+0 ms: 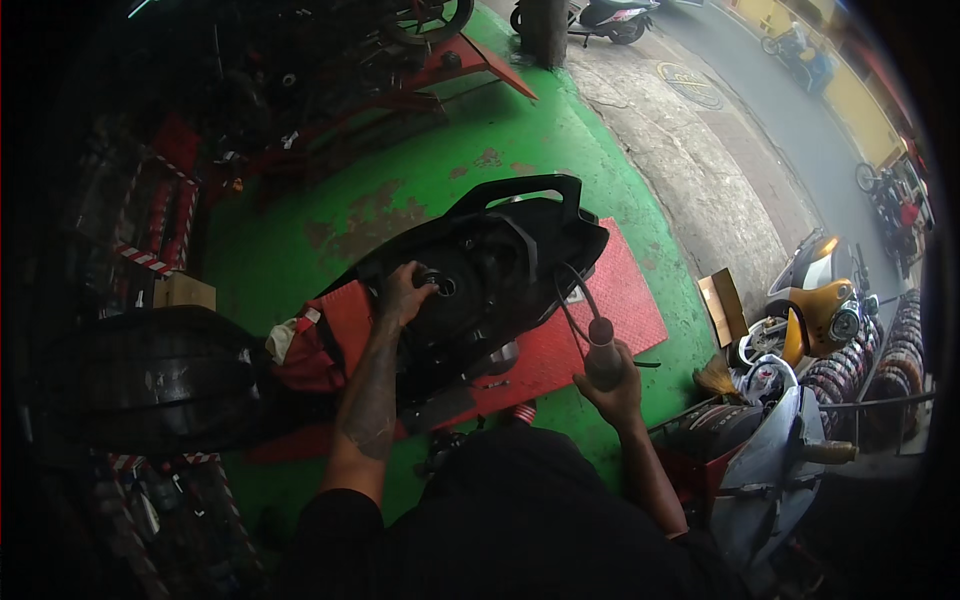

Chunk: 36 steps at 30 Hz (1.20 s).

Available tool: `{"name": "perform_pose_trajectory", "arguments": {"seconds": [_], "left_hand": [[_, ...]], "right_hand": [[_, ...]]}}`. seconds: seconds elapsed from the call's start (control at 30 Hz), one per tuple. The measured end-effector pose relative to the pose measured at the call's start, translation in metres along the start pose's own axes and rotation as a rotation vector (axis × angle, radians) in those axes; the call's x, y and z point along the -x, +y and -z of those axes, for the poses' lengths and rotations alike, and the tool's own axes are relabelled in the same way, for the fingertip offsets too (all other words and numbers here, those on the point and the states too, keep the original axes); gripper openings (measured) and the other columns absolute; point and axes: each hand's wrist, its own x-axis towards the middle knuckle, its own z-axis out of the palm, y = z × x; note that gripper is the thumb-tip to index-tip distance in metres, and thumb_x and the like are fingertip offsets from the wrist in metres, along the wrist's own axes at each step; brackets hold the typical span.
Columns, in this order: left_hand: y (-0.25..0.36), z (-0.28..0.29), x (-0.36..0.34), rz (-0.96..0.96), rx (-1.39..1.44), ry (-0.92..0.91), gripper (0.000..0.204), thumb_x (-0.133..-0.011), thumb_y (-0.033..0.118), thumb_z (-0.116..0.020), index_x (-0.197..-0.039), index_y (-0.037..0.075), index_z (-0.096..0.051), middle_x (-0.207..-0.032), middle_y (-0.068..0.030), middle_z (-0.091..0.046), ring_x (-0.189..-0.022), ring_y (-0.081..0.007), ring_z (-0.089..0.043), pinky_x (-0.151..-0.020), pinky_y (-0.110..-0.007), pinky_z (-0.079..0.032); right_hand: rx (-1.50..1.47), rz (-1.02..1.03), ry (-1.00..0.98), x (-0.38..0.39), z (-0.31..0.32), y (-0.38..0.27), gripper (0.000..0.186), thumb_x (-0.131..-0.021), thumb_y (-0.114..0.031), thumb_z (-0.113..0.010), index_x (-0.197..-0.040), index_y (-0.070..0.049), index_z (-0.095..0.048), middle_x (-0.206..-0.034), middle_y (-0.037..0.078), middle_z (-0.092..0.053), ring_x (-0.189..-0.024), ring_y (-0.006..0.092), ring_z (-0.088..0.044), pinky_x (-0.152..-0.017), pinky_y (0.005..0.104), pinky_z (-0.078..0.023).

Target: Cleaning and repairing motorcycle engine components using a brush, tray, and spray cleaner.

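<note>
Looking down from head height on a black motorbike, set across the centre with its tail toward one o'clock, over a red plate on a green floor.

Reaching in at nine o'clock, close to centre, with the left hand: fingers bent at the near rim of a round opening in the bodywork. Impossible to tell whether pinching a cap or only resting there.

Gripping at four o'clock with the right hand: fingers wrapped around a greyish bottle-shaped thing, narrow neck upward. Rising from around that neck toward the bodywork, a dark hose or cable.

Toward half past eight, a red cloth bunched beside a large black cover.

Possible trouble, as a judgement: snagging the line on the tail, or tugging it loose, by pulling the right hand too far toward four o'clock. Also possible: dropping some small part into the opening through a loose left-hand hold, or letting in grit while uncovered. Likely, too, to spill onto the plate if holding liquid and tilted; contents not clear from here.
</note>
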Motion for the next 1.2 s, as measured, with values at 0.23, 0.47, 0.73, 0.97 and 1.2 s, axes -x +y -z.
{"name": "perform_pose_trajectory", "arguments": {"seconds": [0.23, 0.47, 0.73, 0.97, 1.2], "left_hand": [[0.038, -0.001, 0.028, -0.24, -0.213, 0.119, 0.039, -0.081, 0.013, -0.082, -0.116, 0.003, -0.066, -0.12, -0.0148, -0.063, -0.101, -0.0358, -0.07, -0.083, -0.043, -0.059], [0.031, 0.005, 0.039, -0.303, -0.224, -0.014, 0.049, -0.081, 0.021, -0.085, -0.123, 0.005, -0.066, -0.131, -0.0163, -0.06, -0.108, -0.039, -0.068, -0.087, -0.044, -0.06], [0.036, -0.006, 0.025, -0.261, -0.394, -0.141, 0.062, -0.085, 0.037, -0.081, -0.135, 0.007, -0.058, -0.137, -0.0191, -0.059, -0.111, -0.0411, -0.067, -0.093, -0.045, -0.057], [0.031, 0.002, 0.021, -0.345, -0.525, -0.106, 0.058, -0.08, 0.028, -0.083, -0.129, 0.006, -0.062, -0.121, -0.0159, -0.061, -0.1, -0.0365, -0.07, -0.081, -0.045, -0.059], [0.043, 0.003, 0.022, -0.3, -0.647, -0.145, 0.066, -0.083, 0.046, -0.078, -0.133, 0.005, -0.06, -0.109, -0.0183, -0.066, -0.092, -0.0343, -0.073, -0.077, -0.046, -0.06]], "right_hand": [[-0.001, 0.024, -0.02, 0.001, -0.012, 0.001, 0.06, -0.072, -0.021, -0.093, -0.119, 0.002, -0.063, -0.119, 0.014, -0.067, -0.106, 0.0227, -0.067, -0.094, 0.0373, -0.054], [0.017, 0.072, -0.021, -0.003, -0.014, 0.003, 0.063, -0.074, -0.023, -0.092, -0.123, -0.001, -0.058, -0.106, 0.008, -0.066, -0.098, 0.0166, -0.063, -0.088, 0.0337, -0.052], [0.049, 0.039, -0.002, 0.003, -0.016, 0.009, 0.067, -0.07, -0.025, -0.094, -0.122, 0.0, -0.061, -0.115, 0.015, -0.068, -0.104, 0.0245, -0.068, -0.092, 0.0387, -0.055], [0.003, 0.084, -0.012, -0.004, -0.027, 0.012, 0.067, -0.069, -0.025, -0.095, -0.121, 0.0, -0.06, -0.113, 0.014, -0.068, -0.102, 0.024, -0.067, -0.091, 0.0382, -0.055], [-0.021, 0.069, 0.006, -0.005, -0.027, 0.017, 0.066, -0.068, -0.026, -0.095, -0.119, -0.001, -0.061, -0.105, 0.012, -0.068, -0.095, 0.0205, -0.066, -0.087, 0.0368, -0.055]]}}
